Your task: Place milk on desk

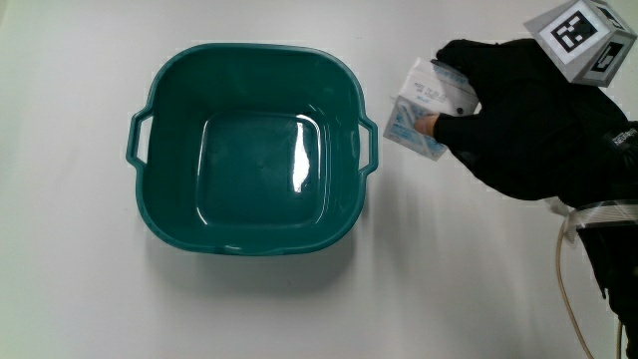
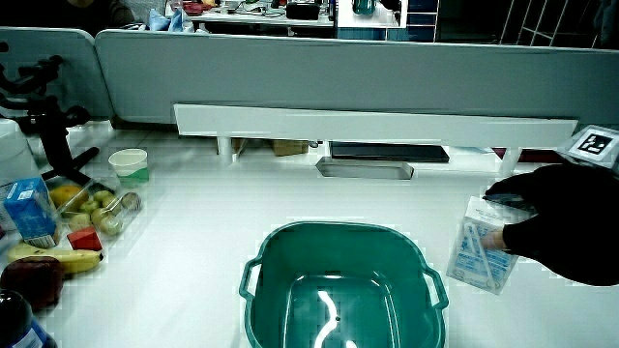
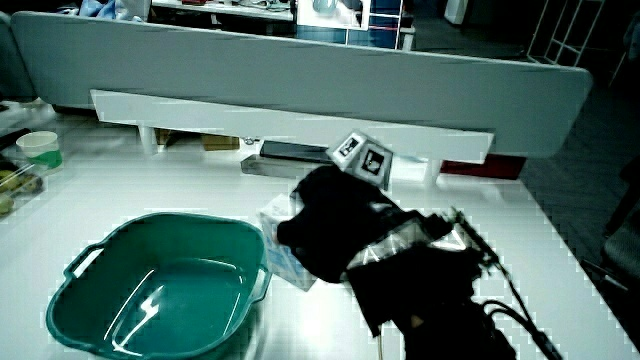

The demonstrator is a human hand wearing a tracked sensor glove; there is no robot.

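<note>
The milk (image 1: 424,108) is a small pale carton with blue print, standing on the white table beside the teal basin (image 1: 254,148). The gloved hand (image 1: 498,100) is shut on it, thumb across its face and fingers curled over its upper end. In both side views the milk (image 2: 481,247) (image 3: 285,250) stands between the basin and the hand (image 2: 551,227) (image 3: 335,225); whether its base touches the table I cannot tell. The basin (image 2: 343,290) (image 3: 160,285) is empty, with two side handles.
A white cup (image 2: 129,164), a clear box of fruit (image 2: 97,208), a blue carton (image 2: 29,211), a banana and an apple (image 2: 34,275) lie at the table's edge in a side view. A white low shelf (image 2: 387,126) runs along the partition.
</note>
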